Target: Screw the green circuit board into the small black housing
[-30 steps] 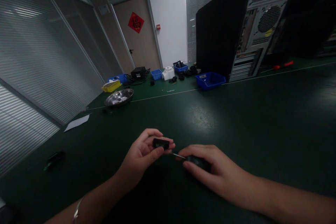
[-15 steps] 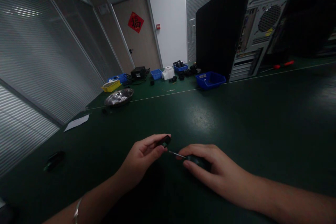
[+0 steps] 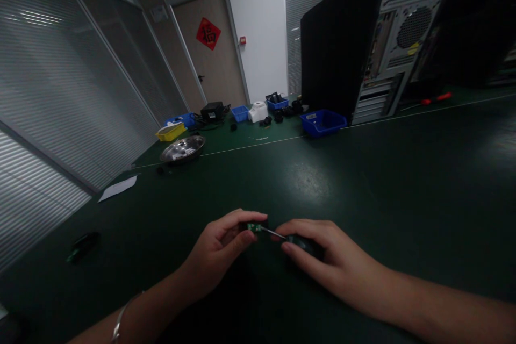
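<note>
My left hand [image 3: 220, 247] pinches a small green circuit board [image 3: 254, 227] between thumb and fingers; dark material shows around the board, partly hidden by the fingers. In my right hand [image 3: 322, 252] is a screwdriver [image 3: 302, 244] with a dark handle and a thin metal shaft. The shaft points left, and its tip is at the right edge of the board; whether it touches is too small to tell. Both hands are a little above the green tabletop [image 3: 242, 183].
A dark piece with a green end [image 3: 83, 247] lies at left, near a white paper [image 3: 118, 188]. Farther back are a metal bowl [image 3: 183, 150], a yellow tray [image 3: 171, 132], a blue bin [image 3: 323, 123] and a white device [image 3: 258, 112]. A computer tower [image 3: 342, 48] stands at back right.
My left hand has turned the small piece, so more of the green board's face now shows. The screwdriver tip has come up against or very near the board; my right hand has barely moved.
</note>
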`<state>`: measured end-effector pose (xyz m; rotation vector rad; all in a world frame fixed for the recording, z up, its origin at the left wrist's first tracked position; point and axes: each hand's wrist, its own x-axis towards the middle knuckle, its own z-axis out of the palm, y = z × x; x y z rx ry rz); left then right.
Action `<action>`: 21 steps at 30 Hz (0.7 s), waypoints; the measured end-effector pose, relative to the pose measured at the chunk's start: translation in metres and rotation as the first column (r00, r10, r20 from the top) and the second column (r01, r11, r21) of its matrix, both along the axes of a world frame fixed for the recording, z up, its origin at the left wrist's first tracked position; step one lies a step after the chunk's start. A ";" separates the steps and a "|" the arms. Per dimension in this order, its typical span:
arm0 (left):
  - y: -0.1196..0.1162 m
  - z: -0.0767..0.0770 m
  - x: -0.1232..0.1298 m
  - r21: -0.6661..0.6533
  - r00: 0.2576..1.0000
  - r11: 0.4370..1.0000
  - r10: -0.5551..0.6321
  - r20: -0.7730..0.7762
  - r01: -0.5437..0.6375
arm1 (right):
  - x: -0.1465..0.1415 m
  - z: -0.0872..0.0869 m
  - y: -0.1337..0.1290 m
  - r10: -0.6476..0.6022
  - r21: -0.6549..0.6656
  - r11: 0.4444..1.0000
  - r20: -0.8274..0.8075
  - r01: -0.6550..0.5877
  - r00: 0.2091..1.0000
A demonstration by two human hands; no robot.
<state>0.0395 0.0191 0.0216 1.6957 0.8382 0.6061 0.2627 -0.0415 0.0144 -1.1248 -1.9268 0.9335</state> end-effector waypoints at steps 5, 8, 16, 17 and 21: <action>-0.002 0.002 -0.001 0.182 0.996 0.983 0.023 -0.086 -0.007 | 0.000 0.003 0.000 -0.003 -0.013 1.000 0.020 0.003 1.000; -0.003 0.004 -0.001 0.219 0.994 0.975 -0.003 -0.109 0.027 | 0.000 0.003 -0.001 0.004 0.002 1.000 0.008 -0.004 1.000; -0.003 -0.001 0.002 -0.147 0.994 0.985 -0.077 0.074 0.087 | 0.001 0.003 0.000 0.065 0.013 0.998 -0.041 -0.064 0.997; -0.003 -0.002 0.003 -0.173 0.993 0.980 -0.081 0.089 0.096 | 0.001 0.003 0.000 0.068 0.017 0.998 -0.042 -0.067 0.997; -0.002 -0.002 0.003 -0.210 0.991 0.973 -0.079 0.108 0.100 | 0.000 0.004 0.000 0.059 0.012 0.998 -0.023 -0.059 0.998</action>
